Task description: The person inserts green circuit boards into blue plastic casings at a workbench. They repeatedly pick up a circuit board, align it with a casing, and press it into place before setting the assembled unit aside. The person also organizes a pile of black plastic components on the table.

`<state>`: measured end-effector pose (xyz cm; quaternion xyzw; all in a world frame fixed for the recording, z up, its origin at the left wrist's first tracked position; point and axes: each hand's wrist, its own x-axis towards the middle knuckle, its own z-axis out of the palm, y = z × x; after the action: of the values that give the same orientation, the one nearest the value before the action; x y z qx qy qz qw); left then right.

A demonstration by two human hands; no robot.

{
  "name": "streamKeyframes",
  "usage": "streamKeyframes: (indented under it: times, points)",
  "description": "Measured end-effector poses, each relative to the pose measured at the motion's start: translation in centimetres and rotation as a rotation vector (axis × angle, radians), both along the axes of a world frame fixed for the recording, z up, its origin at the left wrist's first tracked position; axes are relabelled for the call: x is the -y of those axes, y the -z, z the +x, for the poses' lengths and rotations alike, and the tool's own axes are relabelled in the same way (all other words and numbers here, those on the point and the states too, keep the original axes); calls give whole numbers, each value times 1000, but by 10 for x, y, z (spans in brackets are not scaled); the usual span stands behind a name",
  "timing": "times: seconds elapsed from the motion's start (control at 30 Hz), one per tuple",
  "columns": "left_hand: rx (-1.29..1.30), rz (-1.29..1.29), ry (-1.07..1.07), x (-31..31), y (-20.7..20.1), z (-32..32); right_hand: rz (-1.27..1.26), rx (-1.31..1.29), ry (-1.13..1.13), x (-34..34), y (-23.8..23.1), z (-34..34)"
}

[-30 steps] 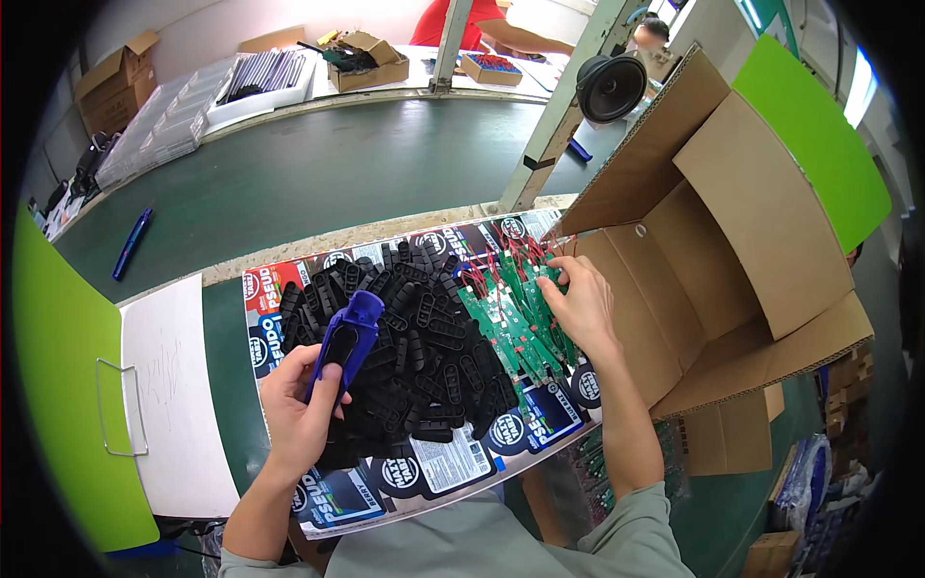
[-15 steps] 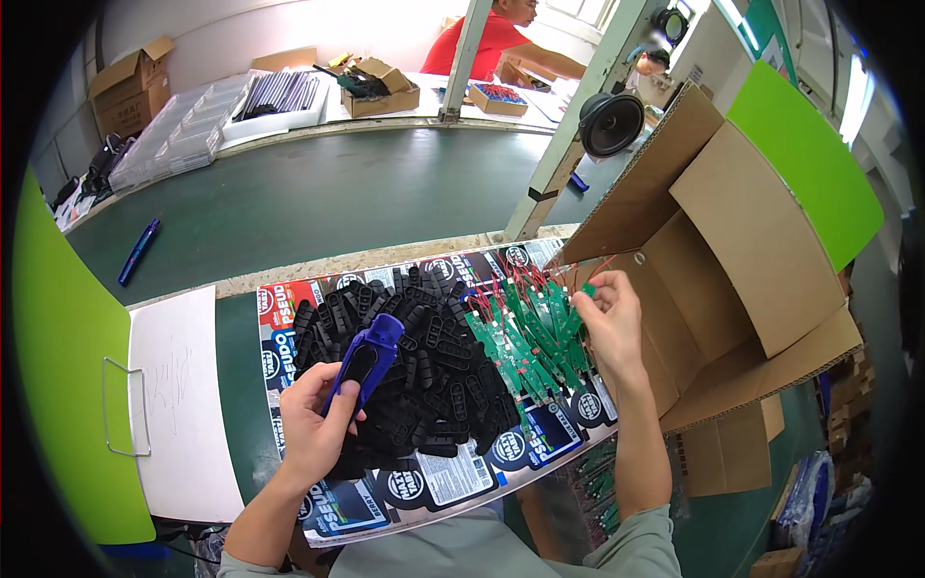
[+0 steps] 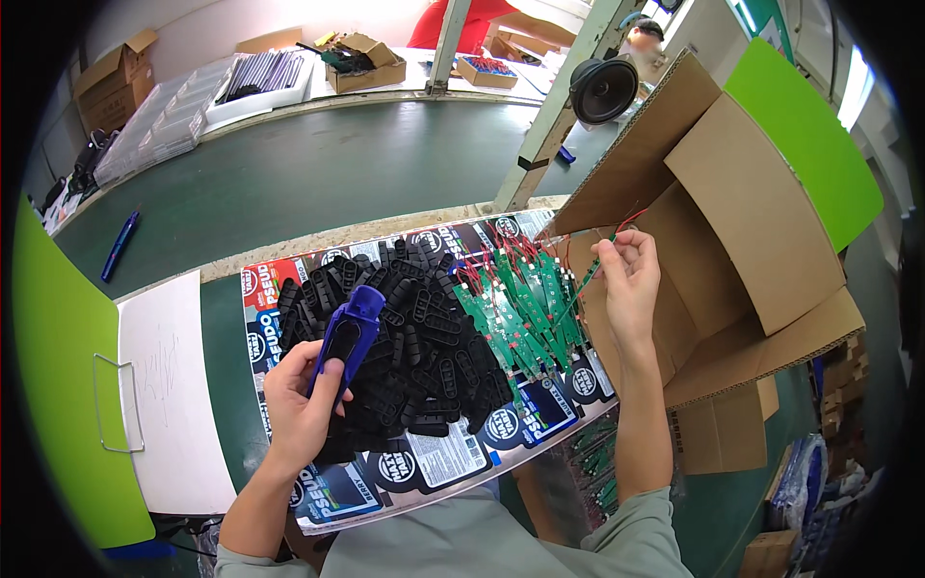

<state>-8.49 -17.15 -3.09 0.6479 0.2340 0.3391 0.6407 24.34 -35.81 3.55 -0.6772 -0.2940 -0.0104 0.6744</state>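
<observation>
A dark blue plastic casing point(image 3: 362, 310) with a black piece set in its face is tilted in my left hand point(image 3: 301, 405), the thumb pressed on its front. Below and beside it spreads a heap of small black ribbed plastic parts point(image 3: 448, 371). My right hand point(image 3: 631, 284) pinches a narrow green circuit board point(image 3: 582, 283), seen nearly edge-on, with red wire sticking out above the fingers. It is held over the right side of a pile of green circuit boards point(image 3: 515, 323) with red wires. Both piles lie on a printed cardboard sheet point(image 3: 434, 472).
An open cardboard box point(image 3: 708, 270) stands close to my right forearm. A metal post point(image 3: 540, 144) with a round black speaker point(image 3: 604, 90) rises behind the sheet. A blue pen-shaped object point(image 3: 120, 247) lies on the green bench at left. People are at work across the bench.
My right hand has risen from the board pile with a circuit board pinched in it, turning it edge-on. My left hand still holds the blue casing; the whole view has shifted slightly.
</observation>
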Motion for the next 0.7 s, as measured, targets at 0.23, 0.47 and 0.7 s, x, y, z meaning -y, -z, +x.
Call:
streamKeyframes:
  times: [0.23,0.47,0.7]
  points:
    - [-10,-3,3,0,0,0,10,-12,-89,-2,5,-7]
    - [9,-27,14,-1,1,0,66,-93,-215,-5,6,-17]
    - [7,-37,25,0,0,-1,24,-154,-285,-11,2,-31]
